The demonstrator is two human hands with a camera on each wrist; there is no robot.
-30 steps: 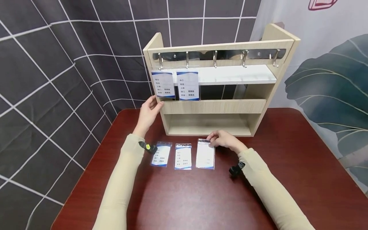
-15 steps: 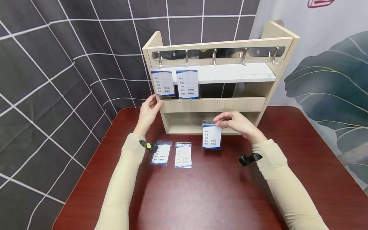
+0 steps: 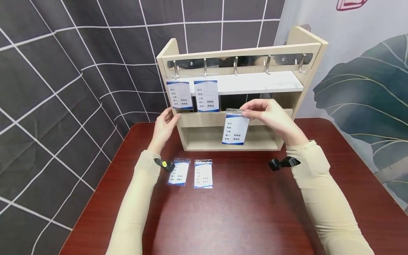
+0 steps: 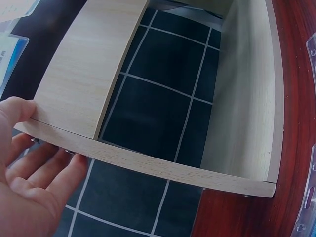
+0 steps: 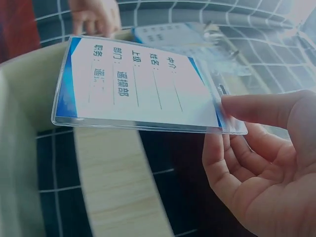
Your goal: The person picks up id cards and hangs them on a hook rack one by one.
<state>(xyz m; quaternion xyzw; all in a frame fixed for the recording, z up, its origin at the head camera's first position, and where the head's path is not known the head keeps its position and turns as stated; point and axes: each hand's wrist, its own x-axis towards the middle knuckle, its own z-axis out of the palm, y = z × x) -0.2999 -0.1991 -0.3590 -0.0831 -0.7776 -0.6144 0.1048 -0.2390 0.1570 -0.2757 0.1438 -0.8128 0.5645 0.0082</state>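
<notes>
In the head view, the right hand (image 3: pixel 271 118) pinches a badge (image 3: pixel 236 129) by its upper right corner, the grip closed on the clear plastic. That badge is off the tabletop (image 3: pixel 229 212), slightly tilted, in front of the rack (image 3: pixel 202 119). The left hand (image 3: pixel 163 127) clasps the rack's left edge. Two hanging badges (image 3: pixel 206 95) are below the two leftmost hooks (image 3: pixel 205 66). Two flat badges (image 3: pixel 203 175) lie side by side on the tabletop, near the rack's bottom edge (the left one partly covered by the wrist camera (image 3: pixel 165 164)).

In the left wrist view, the thumb lies on one side of the panel edge and the fingers curl on the other.

In the right wrist view, the thumb presses the printed side beside the slot, fingers behind it.
</notes>
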